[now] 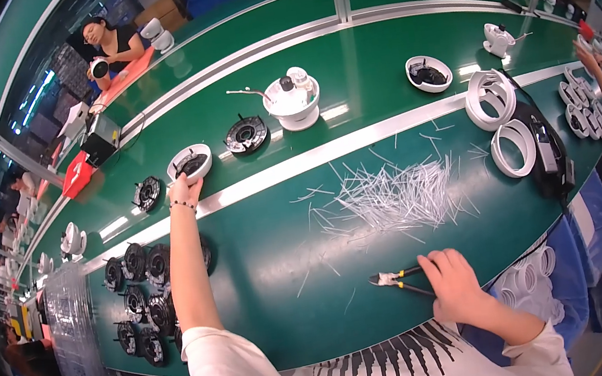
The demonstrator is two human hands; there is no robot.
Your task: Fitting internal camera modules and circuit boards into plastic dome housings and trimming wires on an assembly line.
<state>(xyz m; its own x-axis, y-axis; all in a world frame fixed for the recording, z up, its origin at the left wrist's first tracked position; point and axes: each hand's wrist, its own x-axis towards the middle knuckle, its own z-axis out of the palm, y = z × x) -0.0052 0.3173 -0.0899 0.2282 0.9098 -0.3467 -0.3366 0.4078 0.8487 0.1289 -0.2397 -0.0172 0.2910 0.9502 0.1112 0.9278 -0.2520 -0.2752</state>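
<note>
My left hand reaches forward past the metal strip, its fingers closed on the near rim of a white round housing with a black part inside. Wire cutters with black and yellow handles lie low over the green bench, jaws pointing left. My right hand is closed round their handle ends; the palm side is hidden. Between and beyond my hands spreads a loose heap of thin white plastic strips. Beside the housing are a black round part and another black ring-shaped part.
Several black round parts stand left of my forearm. White rings and a dark device are at the right. A white dome assembly and a white bowl-like housing sit beyond the metal strip. Other people work around the line.
</note>
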